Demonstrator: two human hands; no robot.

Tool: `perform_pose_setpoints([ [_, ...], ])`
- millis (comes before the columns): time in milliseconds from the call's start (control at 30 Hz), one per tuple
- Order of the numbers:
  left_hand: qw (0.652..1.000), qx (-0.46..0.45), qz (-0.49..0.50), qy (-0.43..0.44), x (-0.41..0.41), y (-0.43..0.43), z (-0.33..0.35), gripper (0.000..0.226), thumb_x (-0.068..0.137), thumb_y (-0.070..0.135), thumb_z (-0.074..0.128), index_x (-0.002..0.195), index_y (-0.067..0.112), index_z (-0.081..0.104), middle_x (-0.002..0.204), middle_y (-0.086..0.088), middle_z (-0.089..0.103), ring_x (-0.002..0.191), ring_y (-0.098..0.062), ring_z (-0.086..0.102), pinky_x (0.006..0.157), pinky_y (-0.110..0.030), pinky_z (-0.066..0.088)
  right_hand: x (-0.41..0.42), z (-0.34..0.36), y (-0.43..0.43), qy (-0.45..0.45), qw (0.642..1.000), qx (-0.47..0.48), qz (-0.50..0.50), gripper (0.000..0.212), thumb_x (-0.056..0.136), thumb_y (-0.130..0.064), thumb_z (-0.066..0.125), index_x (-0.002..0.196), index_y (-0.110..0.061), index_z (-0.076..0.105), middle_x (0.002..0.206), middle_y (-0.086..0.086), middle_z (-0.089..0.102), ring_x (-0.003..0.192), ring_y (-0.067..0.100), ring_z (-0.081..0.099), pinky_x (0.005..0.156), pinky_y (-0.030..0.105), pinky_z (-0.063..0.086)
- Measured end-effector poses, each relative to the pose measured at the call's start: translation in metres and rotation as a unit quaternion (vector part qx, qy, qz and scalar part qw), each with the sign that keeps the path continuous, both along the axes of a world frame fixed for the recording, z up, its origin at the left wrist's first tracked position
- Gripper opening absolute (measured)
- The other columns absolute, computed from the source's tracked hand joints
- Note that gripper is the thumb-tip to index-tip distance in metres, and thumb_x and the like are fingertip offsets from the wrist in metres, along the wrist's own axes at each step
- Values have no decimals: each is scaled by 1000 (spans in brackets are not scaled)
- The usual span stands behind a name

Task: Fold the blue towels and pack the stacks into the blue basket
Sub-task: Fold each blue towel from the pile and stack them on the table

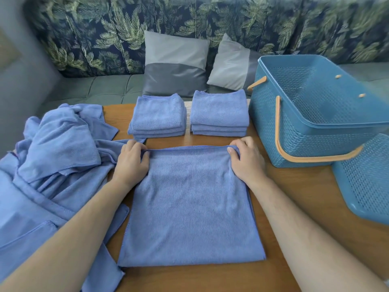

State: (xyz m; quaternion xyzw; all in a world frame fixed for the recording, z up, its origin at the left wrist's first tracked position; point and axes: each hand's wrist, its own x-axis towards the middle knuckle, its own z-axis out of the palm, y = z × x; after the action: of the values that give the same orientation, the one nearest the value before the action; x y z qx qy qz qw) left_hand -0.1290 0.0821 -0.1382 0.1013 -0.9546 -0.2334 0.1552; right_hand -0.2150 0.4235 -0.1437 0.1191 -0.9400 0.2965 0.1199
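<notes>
Head view puts us over the table point(294, 199), where one towel point(189, 207) lies flat in front of us. It seems to be doubled, since a layered edge shows along its right side. Our left hand point(131, 161) grasps the far left corner with fingers curled over the hem, and our right hand point(245, 160) pinches the far right corner between thumb and fingers. We judge that holding both far corners keeps that edge taut and square for drawing it towards us in the next fold. The pile point(59, 154) of unfolded towels lies just beside the towel on our left, handy for the left hand to draw from. The left stack point(157, 114) and the right stack point(219, 111) sit side by side at the table's far edge, out of the folding space yet near the basket point(294, 127). The basket stands on the table to the right with its orange handles dropped and nothing showing inside, so packing is not yet begun. A blue piece point(366, 182) of similar perforated plastic lies beside it; whether it is a lid or a tray we cannot tell. Beyond are a sofa point(94, 87) and two cushions point(174, 64). We find no brand, label or writing to read.
</notes>
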Motion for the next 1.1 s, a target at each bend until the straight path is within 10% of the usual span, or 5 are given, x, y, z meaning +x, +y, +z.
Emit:
perform_pose_setpoints([
  [400, 985, 162, 17, 63, 50, -3, 88, 14, 96, 30, 64, 87, 28, 54, 78, 7, 60, 62, -5, 52, 59, -27, 41, 40, 90, 17, -47, 966, -247, 53, 14, 91, -22, 73, 84, -30, 64, 79, -19, 69, 68, -5, 58, 64, 11, 41],
  [700, 977, 182, 2, 112, 101, -3, 206, 11, 86, 22, 79, 82, 19, 69, 77, 5, 71, 62, 3, 58, 59, -9, 42, 85, 211, 36, -35, 976, -176, 122, 21, 88, -18, 79, 94, -35, 69, 96, 3, 73, 86, 24, 64, 86, 42, 52],
  [833, 968, 223, -18, 115, 143, -1, 254, 13, 83, 21, 81, 83, 13, 71, 71, 2, 70, 59, -3, 54, 55, -14, 42, 123, 256, 51, 33, 982, -105, 156, 26, 88, -21, 78, 84, -46, 71, 78, -14, 66, 66, 4, 53, 64, 15, 40],
  [967, 947, 279, -70, 143, 170, 8, 287, 18, 82, 15, 80, 84, 4, 66, 63, 2, 64, 51, -3, 48, 47, -13, 37, 146, 287, 65, 37, 981, -99, 162, 15, 90, -23, 76, 82, -36, 72, 71, 3, 65, 62, 16, 55, 65, 33, 46],
  [1100, 948, 274, -79, 143, 159, 18, 302, 17, 83, 6, 78, 82, 2, 62, 58, -9, 60, 41, -9, 43, 39, -15, 33, 135, 305, 65, 30, 978, -163, 123, 4, 91, -23, 75, 88, -25, 74, 48, -10, 57, 40, 7, 47, 46, 17, 37],
])
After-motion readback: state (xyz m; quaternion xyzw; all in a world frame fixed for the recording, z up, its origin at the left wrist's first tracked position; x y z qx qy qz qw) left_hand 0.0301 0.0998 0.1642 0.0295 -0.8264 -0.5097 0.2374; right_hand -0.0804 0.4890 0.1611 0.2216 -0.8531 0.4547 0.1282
